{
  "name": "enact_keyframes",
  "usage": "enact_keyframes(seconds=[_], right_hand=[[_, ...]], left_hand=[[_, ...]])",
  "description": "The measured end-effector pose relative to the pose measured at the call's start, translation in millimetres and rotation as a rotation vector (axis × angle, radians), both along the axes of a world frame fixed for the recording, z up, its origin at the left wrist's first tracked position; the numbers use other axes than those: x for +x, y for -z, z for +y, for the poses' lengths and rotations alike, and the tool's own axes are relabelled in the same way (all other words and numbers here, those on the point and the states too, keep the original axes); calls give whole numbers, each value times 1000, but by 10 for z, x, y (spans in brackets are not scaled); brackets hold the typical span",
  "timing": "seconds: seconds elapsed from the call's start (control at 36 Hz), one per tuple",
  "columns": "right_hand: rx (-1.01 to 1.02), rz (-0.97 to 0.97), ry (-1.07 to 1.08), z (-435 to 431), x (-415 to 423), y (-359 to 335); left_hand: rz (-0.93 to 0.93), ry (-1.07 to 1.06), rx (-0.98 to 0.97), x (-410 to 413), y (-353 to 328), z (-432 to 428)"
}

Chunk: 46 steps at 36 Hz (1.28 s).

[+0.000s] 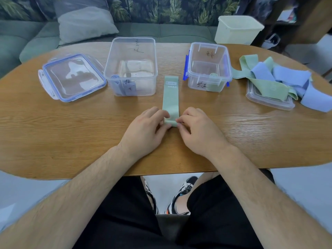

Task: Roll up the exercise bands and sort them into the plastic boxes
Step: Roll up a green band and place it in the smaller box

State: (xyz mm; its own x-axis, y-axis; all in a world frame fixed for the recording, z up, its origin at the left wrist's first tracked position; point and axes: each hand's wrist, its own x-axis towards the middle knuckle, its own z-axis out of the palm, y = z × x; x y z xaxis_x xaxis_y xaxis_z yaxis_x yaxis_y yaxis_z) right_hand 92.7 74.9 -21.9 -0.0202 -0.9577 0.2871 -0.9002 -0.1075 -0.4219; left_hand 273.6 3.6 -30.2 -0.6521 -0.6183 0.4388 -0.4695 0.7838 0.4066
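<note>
A pale green exercise band (170,97) lies flat on the wooden table (71,132), stretched away from me between the two boxes. Its near end is folded into a small roll. My left hand (145,132) and my right hand (197,128) pinch that roll from either side with thumbs and fingertips. The larger clear box (132,51) at centre left holds a rolled blue band (115,81). In the smaller clear box (209,56) with blue clips sits a rolled green band (214,81). A heap of loose green and blue bands (280,79) lies at the right.
A clear lid with a blue seal (71,78) lies at the left. Another clear lid (267,99) sits under the heap of bands. A cream tub (237,29) stands at the far right edge. A green sofa with a cushion (84,24) is behind the table.
</note>
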Motion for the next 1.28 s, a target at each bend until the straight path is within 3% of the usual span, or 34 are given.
enact_keyframes(seconds=[0.53,0.69,0.94,1.28], right_hand=[[53,-43,-9,302,64,-69],[17,-54,-1,265,54,-31],[21,-76,26,146,-46,24],[-21,-153,33,91,-113,94]], left_hand=[[-50,88,-60,117,111,75],[6,52,-65,87,109,121],[-88,44,-65,53,69,77],[-62,-32,-54,-46,119,-67]])
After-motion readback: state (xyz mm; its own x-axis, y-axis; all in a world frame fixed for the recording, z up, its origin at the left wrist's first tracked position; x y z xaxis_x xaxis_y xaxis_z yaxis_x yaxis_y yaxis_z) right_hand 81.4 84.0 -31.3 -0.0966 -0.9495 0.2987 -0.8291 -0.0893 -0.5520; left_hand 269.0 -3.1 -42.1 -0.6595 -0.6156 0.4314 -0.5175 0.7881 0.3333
